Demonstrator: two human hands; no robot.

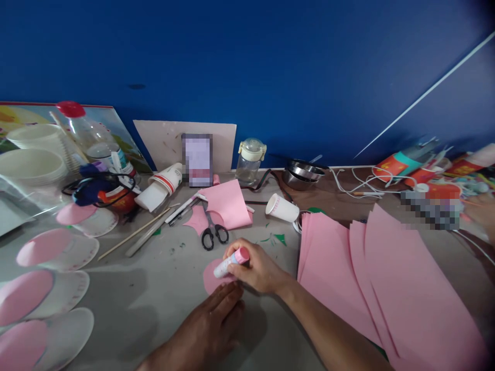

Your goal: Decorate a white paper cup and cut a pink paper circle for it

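Note:
A glue stick point(227, 265) with a pink end is gripped in my right hand point(257, 265), tilted, its white lower end over a small pink paper circle point(210, 278) on the grey table. My left hand point(209, 324) lies flat beside it, outstretched fingertips at the circle's near edge. Those fingers and the glue stick hide part of the circle. Just beyond my hands are black-handled scissors point(212, 234), resting against cut pink paper scraps point(232, 203). On the left stand several paper cups point(75, 293) lying on their sides, pink discs over their bases.
Pink paper sheets point(340, 268) lie to the right, near a white paper cup point(284, 207). Along the back are a phone point(198, 162), a clear jar point(248, 167), metal bowls point(303, 175) and cables point(359, 183). Another person's hand point(481, 214) appears at the right edge.

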